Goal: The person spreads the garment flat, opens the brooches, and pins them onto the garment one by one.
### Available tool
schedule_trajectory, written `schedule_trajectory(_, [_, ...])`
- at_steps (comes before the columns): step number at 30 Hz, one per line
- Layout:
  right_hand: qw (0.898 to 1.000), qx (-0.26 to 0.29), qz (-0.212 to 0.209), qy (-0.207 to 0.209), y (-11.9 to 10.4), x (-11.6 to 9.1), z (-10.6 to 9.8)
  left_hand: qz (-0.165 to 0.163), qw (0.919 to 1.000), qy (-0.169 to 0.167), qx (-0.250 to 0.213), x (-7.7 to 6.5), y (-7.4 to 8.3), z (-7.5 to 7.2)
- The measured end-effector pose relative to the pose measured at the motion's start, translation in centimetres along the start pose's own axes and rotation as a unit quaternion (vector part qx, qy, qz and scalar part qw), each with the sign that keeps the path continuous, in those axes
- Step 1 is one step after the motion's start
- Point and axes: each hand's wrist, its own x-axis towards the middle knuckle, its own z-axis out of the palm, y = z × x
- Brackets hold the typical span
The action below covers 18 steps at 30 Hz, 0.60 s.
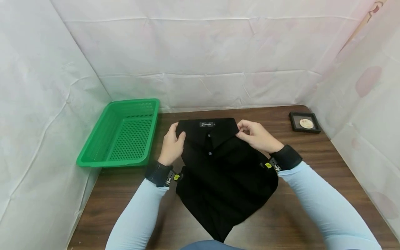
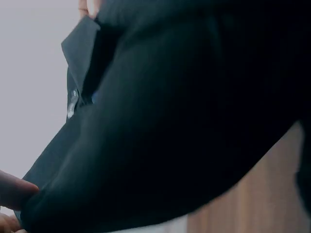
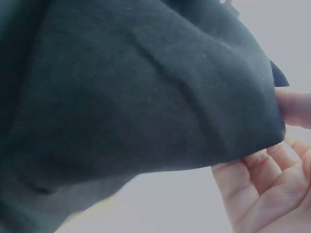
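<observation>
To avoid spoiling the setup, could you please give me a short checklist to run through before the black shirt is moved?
1. Left hand gripping the black shirt: ok, thumb over the cloth.
2. Right hand gripping the opposite side: ok, pinching its edge.
3. Shirt spread flat: not ok, its lower part hangs loosely.
4. Green basket apart from the shirt: ok.
5. Small black tray apart from the shirt: ok.
6. Lower buttons fastened: cannot tell, none are visible.

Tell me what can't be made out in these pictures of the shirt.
Label: head view, lettering too small to read surely.
Pale disc: head view, markings too small.
Left hand: head view, some fingers hidden behind the black shirt.
Right hand: right wrist view, cut off by the right edge.
Buttons: left wrist view, blurred.
</observation>
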Motion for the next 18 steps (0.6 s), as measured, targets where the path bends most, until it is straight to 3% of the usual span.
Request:
schedule_trajectory(5, [0.998,0.003,0.034,-0.059,2.8,-0.3,1.9,-0.031,0.9994,0.015,0.009,-0.8,-2.0,1.2])
schedule_trajectory(10, [0.989,0.012,0.086,-0.121,4.7,-1.4,2.3,-0.047,0.9984,0.029,0.011,-1.6,-3.5,1.9])
schedule_trajectory(18, [0.977,-0.004,0.154,-0.146,7.7,-2.8,0.9,-0.101,0.9944,0.032,0.007,-2.9,-5.2,2.1])
